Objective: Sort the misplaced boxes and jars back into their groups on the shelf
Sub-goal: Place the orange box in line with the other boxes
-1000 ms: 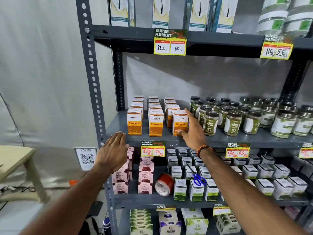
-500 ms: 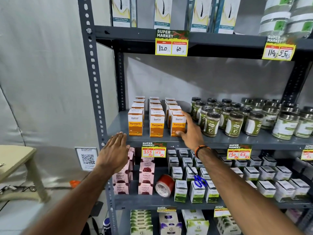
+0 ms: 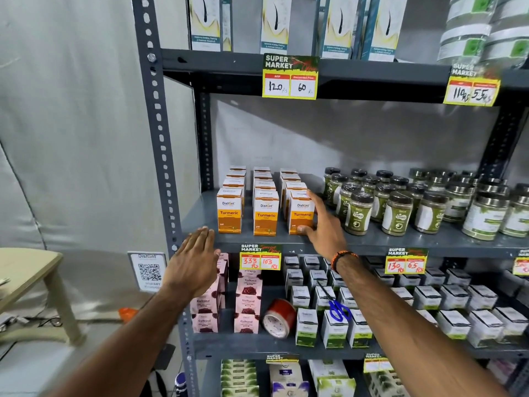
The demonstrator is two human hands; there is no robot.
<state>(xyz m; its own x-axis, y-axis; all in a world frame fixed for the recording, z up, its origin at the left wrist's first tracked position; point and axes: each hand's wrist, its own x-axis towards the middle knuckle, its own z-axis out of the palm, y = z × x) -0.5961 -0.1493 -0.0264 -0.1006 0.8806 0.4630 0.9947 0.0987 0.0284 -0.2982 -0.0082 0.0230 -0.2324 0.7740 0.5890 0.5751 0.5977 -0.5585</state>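
Three rows of orange and white Turmeric boxes stand at the left of the middle shelf. Green jars with dark lids fill the shelf to their right. My right hand lies against the front box of the right row, thumb at its base and fingers along its right side, between the boxes and the jars. My left hand hovers flat and empty at the shelf's front left edge, fingers together.
On the shelf below stand pink Gulkand boxes, a red tape roll, blue scissors and several white-green boxes. Tall boxes stand on the top shelf. Left of the rack stands a beige table.
My right hand has drawn back from the jars side onto the front right Turmeric box, which has shifted slightly left. My left hand has stayed at the shelf edge.
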